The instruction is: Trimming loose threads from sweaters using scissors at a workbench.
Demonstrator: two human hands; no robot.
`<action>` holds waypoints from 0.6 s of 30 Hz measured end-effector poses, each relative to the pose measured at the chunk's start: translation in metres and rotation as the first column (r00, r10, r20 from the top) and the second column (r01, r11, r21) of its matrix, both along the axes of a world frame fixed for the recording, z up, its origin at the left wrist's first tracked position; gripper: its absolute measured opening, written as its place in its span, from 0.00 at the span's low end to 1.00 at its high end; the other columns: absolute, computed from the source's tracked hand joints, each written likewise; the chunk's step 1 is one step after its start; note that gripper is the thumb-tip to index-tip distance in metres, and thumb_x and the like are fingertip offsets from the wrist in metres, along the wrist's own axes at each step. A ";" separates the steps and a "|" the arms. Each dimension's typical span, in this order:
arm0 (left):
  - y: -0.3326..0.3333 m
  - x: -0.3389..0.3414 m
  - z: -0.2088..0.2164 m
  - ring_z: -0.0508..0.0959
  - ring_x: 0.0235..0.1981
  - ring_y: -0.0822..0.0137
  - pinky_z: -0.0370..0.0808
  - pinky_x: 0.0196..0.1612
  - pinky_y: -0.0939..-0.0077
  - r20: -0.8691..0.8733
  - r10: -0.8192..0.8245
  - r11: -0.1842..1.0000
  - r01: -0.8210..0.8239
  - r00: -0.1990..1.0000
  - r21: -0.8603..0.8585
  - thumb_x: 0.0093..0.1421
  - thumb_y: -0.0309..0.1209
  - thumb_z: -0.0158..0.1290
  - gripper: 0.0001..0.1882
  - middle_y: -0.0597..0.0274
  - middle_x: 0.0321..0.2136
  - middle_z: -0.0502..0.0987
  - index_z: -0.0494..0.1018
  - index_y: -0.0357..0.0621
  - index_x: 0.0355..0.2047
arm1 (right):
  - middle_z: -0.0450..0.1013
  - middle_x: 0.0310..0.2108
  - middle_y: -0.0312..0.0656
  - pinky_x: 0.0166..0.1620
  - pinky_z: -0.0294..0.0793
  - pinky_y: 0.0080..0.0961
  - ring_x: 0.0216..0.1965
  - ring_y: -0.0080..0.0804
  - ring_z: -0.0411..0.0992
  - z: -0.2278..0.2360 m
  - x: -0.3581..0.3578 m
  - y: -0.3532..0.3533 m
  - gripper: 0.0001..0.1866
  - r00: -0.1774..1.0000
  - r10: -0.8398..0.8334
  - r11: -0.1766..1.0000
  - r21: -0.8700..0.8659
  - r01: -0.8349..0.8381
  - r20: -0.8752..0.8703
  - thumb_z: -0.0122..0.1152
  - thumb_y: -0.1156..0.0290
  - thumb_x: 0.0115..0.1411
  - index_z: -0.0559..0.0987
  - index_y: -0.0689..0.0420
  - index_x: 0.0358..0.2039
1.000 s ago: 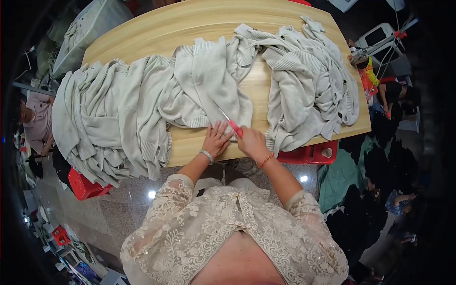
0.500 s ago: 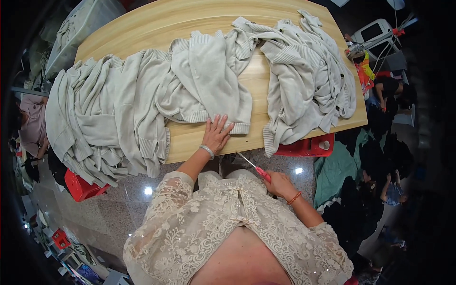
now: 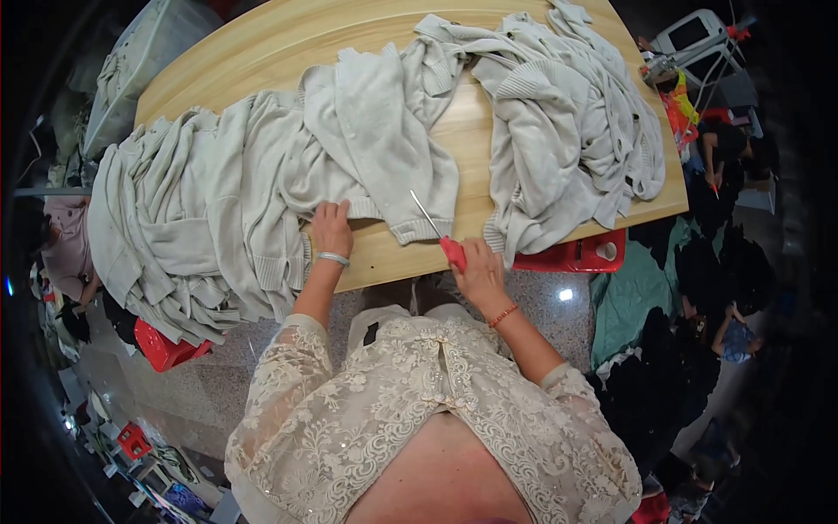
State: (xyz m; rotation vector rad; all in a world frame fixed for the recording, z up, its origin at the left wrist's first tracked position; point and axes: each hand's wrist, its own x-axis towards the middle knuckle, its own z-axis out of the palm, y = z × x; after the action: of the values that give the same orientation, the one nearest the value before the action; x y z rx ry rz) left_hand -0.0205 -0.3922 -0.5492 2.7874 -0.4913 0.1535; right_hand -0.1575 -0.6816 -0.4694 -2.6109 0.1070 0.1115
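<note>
A light grey knit sweater lies on the wooden table in front of me, one ribbed cuff reaching the near side. At its ribbed hem, left of that cuff, is my left hand, fingers closed on the knit edge; the fingertips are partly hidden. My right hand is wrapped round the red handle of a tool with a long thin metal blade. The blade points up and left across the sleeve near the cuff. Whether it touches the knit I cannot tell.
More grey sweaters lie overlapped on the left; another heap fills the right. Red stools stand under the table edge. A clear plastic bin is at far left. Dark and green cloth lies at right, with people beyond.
My left hand has moved left from the cuff to the hem, its fingers now drawn in. My right hand has brought the red-handled tool up and left, over the sleeve.
</note>
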 end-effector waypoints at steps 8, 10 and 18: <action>-0.049 -0.064 0.037 0.69 0.49 0.54 0.53 0.60 0.35 0.024 -0.480 0.857 0.475 0.877 -0.201 0.42 0.23 0.53 0.14 0.57 0.36 0.68 0.73 0.47 0.33 | 0.71 0.34 0.41 0.38 0.60 0.37 0.38 0.38 0.70 -0.058 0.082 0.016 0.16 0.991 0.069 0.965 -0.258 -0.037 0.113 0.60 0.68 0.47 0.70 0.52 0.37; -0.061 -0.075 0.036 0.65 0.57 0.48 0.55 0.58 0.33 0.066 -0.478 0.809 0.468 0.876 -0.355 0.43 0.24 0.55 0.13 0.51 0.46 0.68 0.74 0.49 0.32 | 0.72 0.30 0.46 0.39 0.63 0.41 0.36 0.46 0.71 -0.047 0.090 0.009 0.17 0.997 0.071 0.995 -0.078 -0.068 0.033 0.60 0.72 0.45 0.70 0.55 0.37; -0.091 -0.036 0.086 0.53 0.64 0.36 0.54 0.64 0.57 0.011 -0.474 0.594 0.329 0.881 -0.734 0.42 0.27 0.64 0.30 0.33 0.64 0.48 0.67 0.42 0.48 | 0.69 0.53 0.40 0.57 0.63 0.21 0.53 0.24 0.67 0.029 0.091 -0.018 0.34 0.930 0.234 0.529 0.840 0.123 -0.283 0.56 0.81 0.48 0.64 0.66 0.60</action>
State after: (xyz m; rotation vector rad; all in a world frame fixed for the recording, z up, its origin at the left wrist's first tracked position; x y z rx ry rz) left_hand -0.0560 -0.4832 -0.4635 1.8268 -0.7995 -0.0250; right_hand -0.0662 -0.7001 -0.4407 -1.5528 0.0680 0.5392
